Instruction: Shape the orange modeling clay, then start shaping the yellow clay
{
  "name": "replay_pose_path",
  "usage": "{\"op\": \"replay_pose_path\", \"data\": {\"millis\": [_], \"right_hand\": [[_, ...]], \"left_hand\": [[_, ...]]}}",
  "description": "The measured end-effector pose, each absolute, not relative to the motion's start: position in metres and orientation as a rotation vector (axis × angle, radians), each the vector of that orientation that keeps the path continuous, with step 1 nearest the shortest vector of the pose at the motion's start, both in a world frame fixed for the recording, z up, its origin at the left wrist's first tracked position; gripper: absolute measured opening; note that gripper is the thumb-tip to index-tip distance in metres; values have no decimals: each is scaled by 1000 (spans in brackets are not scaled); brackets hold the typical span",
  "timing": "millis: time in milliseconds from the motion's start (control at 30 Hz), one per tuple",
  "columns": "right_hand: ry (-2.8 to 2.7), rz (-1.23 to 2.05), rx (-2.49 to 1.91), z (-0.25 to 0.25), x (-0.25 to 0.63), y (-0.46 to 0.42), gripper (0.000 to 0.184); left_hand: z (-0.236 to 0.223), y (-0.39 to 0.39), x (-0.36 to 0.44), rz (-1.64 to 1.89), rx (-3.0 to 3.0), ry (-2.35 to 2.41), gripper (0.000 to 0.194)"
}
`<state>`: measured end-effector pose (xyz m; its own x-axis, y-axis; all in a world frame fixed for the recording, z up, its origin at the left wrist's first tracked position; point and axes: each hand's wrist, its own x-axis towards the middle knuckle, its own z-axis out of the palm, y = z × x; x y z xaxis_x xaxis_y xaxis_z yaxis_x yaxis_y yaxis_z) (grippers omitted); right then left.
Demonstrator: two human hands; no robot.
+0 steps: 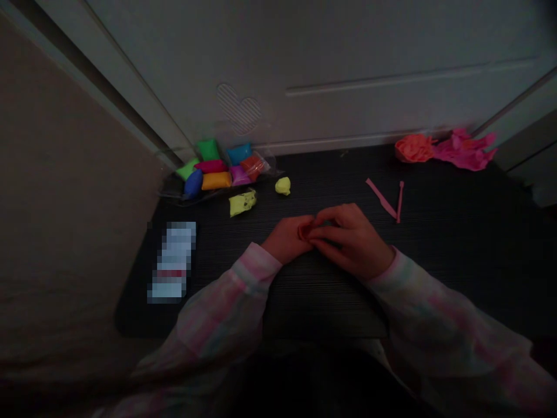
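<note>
While the right hand (352,241) is pinching a red piece (304,231) at its fingertips, the left hand (288,238) is curling about that same piece from the other side; its fingers are mostly hiding, so whether they are gripping cannot be told. The piece is sitting between the two hands, above the near-middle part of the table (461,255), dark and finely lined.

Sleeves (221,313), two: pale, patterned in pink and blue, covering both forearms.

Yellow lump (283,186), one: lying just beyond the left hand.

Yellow wrapper (241,204), one: lying left of the lump, showing dark markings.

Pink knife (381,198) and pink stick (400,200), one each: lying beyond the right hand, forming a V with its point facing the near edge.

Phone (174,261), one: lying left of the left forearm, its screen glowing, its content blurred.

Clear bag (272,169), one: lying at back left, holding packets (216,180) in green, blue, crimson, orange and purple.

Orange bundle (414,148) and pink bundle (467,152), one each: lying side by side at back right, both crumpling.

Panel (348,110), pale: standing behind the table, bearing a striped heart shape (238,109).
</note>
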<state>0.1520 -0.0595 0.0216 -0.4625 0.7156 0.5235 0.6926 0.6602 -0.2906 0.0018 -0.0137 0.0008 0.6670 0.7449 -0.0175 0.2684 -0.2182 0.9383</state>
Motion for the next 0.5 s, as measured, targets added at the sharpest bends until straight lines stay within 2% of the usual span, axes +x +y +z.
{"op": "replay_pose_path", "data": {"millis": [167,500], "right_hand": [[-2243,64,-1082,23,153,-60,17],[-2263,74,-1071,22,153,-59,11]], "left_hand": [[1,-13,1,516,1823,846,12],[0,-13,1,521,1818,799,16]]}}
